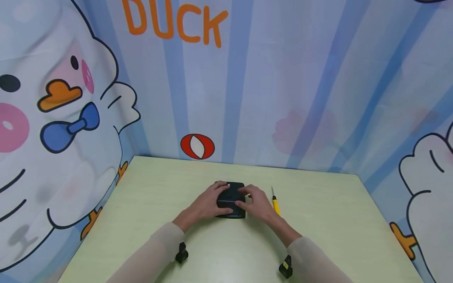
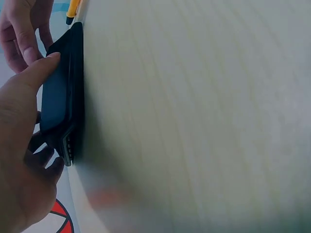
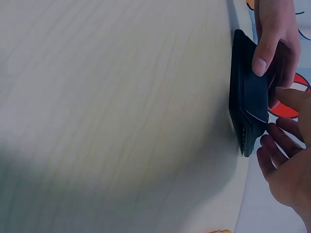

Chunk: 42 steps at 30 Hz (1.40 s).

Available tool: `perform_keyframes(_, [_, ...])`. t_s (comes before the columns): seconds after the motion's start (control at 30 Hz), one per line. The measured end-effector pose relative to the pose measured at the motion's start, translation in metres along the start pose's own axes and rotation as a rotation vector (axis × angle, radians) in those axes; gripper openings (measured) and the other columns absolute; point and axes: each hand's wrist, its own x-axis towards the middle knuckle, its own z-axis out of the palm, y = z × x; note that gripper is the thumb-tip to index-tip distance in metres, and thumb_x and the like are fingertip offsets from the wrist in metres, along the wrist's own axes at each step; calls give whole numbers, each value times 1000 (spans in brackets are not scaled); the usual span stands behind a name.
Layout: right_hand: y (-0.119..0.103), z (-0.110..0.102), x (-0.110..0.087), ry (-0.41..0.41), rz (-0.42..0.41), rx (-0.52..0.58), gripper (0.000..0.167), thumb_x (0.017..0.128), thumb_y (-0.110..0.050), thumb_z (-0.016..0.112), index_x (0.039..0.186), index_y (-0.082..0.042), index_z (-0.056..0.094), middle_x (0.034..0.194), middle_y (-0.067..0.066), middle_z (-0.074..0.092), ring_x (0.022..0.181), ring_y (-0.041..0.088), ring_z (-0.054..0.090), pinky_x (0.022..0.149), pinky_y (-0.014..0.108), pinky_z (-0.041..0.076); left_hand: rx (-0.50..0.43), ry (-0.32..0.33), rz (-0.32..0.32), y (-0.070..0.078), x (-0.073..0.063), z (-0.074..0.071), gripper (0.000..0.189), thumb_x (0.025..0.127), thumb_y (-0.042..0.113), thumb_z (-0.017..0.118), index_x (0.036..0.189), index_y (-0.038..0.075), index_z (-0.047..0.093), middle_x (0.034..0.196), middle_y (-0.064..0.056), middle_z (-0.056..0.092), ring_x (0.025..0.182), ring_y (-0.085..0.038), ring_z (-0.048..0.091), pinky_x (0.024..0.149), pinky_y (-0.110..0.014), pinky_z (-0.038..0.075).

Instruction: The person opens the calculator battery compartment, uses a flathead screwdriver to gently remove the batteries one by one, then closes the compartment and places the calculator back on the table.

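A flat black device (image 1: 231,195), kind unclear, lies on the pale table with a ridge across its top and a row of small slots along one edge. On its left side, my left hand (image 1: 205,202) grips it, thumb (image 2: 47,65) over the near part and fingers by the far left corner. My right hand (image 1: 260,204) is at the right side, its bent index finger and thumb at the top surface. In the right wrist view the other right fingers (image 3: 286,141) hang loosely beside the slotted edge.
Right of the device lies a slim yellow-handled tool (image 1: 275,205) with a thin metal tip pointing away. The pale wood-grain table (image 1: 148,188) ends at a blue striped backdrop (image 1: 269,98) with cartoon ducks. A small black wrist-worn piece (image 1: 182,253) shows under the left sleeve.
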Motion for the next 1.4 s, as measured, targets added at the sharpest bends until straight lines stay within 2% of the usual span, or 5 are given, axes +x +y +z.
perform_keyframes(0.17, [-2,3,3,-6,-68,-43,37,97,-19,80,128,-2,72,125,12,68,116,30,65,102,48,56,42,-9,5,-2,2,2,89,91,57,79,161,14,47,168,-12,37,154,-35,36,119,-52,41])
perform_keyframes(0.43, [-2,9,8,-15,-115,-83,35,96,-19,81,127,-4,73,128,12,66,120,30,62,104,49,54,101,-29,6,-4,3,3,93,91,60,77,163,13,43,170,-11,34,156,-33,33,119,-51,41])
perform_keyframes(0.63, [-5,12,9,-35,-126,-88,33,96,-18,81,125,-3,73,128,13,64,123,34,58,109,53,48,125,-34,13,-5,4,4,92,92,61,76,163,11,44,170,-9,34,156,-32,34,119,-49,41])
perform_keyframes(0.93, [-6,18,12,-42,-156,-118,26,97,-15,79,121,-5,75,122,11,64,121,33,57,110,53,48,143,-41,12,-5,3,2,90,93,63,74,161,10,46,170,-10,34,155,-31,35,118,-48,43])
perform_keyframes(1.4, [-12,20,13,-33,-147,-155,18,97,-11,79,113,-4,76,119,12,63,119,33,56,108,52,49,127,-55,28,-4,4,-1,90,93,61,75,160,8,48,169,-13,36,154,-34,36,117,-49,44])
